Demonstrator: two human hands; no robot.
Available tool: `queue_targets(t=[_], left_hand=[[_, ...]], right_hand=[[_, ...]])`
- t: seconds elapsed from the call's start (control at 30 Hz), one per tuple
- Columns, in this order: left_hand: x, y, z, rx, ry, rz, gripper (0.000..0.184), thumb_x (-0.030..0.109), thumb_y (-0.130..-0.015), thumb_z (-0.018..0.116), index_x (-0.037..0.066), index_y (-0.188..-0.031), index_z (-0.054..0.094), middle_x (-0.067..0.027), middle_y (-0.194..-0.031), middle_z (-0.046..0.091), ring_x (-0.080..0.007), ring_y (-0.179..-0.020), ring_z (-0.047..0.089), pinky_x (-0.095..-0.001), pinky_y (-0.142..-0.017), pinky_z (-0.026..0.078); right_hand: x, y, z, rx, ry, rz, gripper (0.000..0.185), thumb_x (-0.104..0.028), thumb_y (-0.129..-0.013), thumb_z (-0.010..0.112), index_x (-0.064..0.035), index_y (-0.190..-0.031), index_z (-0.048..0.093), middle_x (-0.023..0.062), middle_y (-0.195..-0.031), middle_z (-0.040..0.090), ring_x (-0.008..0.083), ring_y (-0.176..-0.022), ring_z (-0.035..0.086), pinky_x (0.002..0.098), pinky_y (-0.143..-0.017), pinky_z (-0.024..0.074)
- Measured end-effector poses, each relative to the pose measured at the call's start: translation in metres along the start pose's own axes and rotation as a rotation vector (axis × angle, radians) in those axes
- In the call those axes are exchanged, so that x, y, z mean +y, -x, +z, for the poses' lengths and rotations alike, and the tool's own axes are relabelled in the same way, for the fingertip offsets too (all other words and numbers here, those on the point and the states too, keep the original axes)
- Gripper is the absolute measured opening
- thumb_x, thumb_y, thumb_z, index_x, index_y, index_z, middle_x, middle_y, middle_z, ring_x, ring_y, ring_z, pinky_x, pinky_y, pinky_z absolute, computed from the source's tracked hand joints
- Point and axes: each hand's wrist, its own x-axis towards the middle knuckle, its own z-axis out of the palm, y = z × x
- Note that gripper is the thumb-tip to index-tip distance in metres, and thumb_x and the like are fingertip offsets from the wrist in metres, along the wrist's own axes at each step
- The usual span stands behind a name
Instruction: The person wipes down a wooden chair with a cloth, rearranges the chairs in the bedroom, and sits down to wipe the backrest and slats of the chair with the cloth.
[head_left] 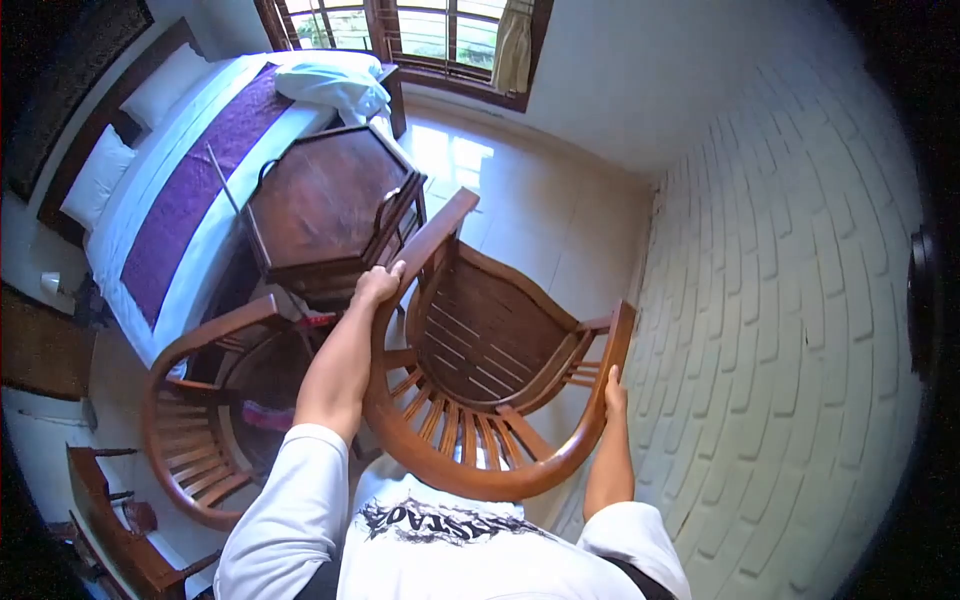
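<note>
In front of my body is a wooden armchair (500, 330) with a slatted seat, a curved backrest rail and spindles, its back toward me. My left hand (378, 285) is wrapped round its left armrest, thumb on top. On the opposite side, my right hand (615, 392) grips the right part of the curved rail, with some fingers hidden behind the wood. Whether the chair's legs touch the floor is hidden. Just beyond my left hand stands a dark hexagonal wooden table (325, 195) with a curved handle on its top.
A second wooden armchair (215, 430) stands at left, with a pink cloth (268, 415) on it. Behind the table is a bed (165, 165) with a purple runner (185, 205). A white brick wall (760, 330) runs close along the right. Tiled floor (540, 220) shows below the window (440, 40).
</note>
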Motion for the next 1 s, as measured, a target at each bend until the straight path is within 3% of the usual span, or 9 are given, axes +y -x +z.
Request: queue_targets(t=[0.37, 0.6, 1.0], left_hand=[[0.041, -0.082, -0.013, 0.003, -0.006, 0.002, 0.08, 0.066, -0.096, 0.039, -0.004, -0.118, 0.069, -0.0287, -0.121, 0.066, -0.0469, -0.114, 0.061, -0.0508, -0.097, 0.048], [0.022, -0.089, -0.018, -0.028, 0.024, -0.097, 0.079, 0.066, -0.095, 0.041, -0.001, -0.126, 0.066, -0.0258, -0.126, 0.065, -0.0449, -0.118, 0.06, -0.0518, -0.099, 0.047], [-0.002, -0.103, -0.016, -0.034, 0.063, -0.172, 0.082, 0.07, -0.092, 0.045, -0.004, -0.123, 0.063, -0.0254, -0.123, 0.066, -0.0436, -0.114, 0.063, -0.0523, -0.097, 0.047]], right_hand=[[-0.023, -0.031, 0.039, 0.081, 0.027, 0.084, 0.098, -0.078, -0.091, 0.038, 0.0142, -0.106, 0.067, 0.0354, -0.107, 0.067, 0.0492, -0.104, 0.063, 0.0501, -0.093, 0.0502], [-0.029, -0.046, 0.067, 0.142, 0.011, 0.075, 0.097, -0.077, -0.092, 0.036, 0.0138, -0.1, 0.069, 0.0368, -0.101, 0.068, 0.0524, -0.101, 0.063, 0.0525, -0.092, 0.0496], [-0.018, -0.056, 0.093, 0.223, 0.048, 0.072, 0.097, -0.077, -0.092, 0.036, 0.0132, -0.102, 0.07, 0.0342, -0.103, 0.069, 0.0522, -0.101, 0.063, 0.0512, -0.092, 0.0496]])
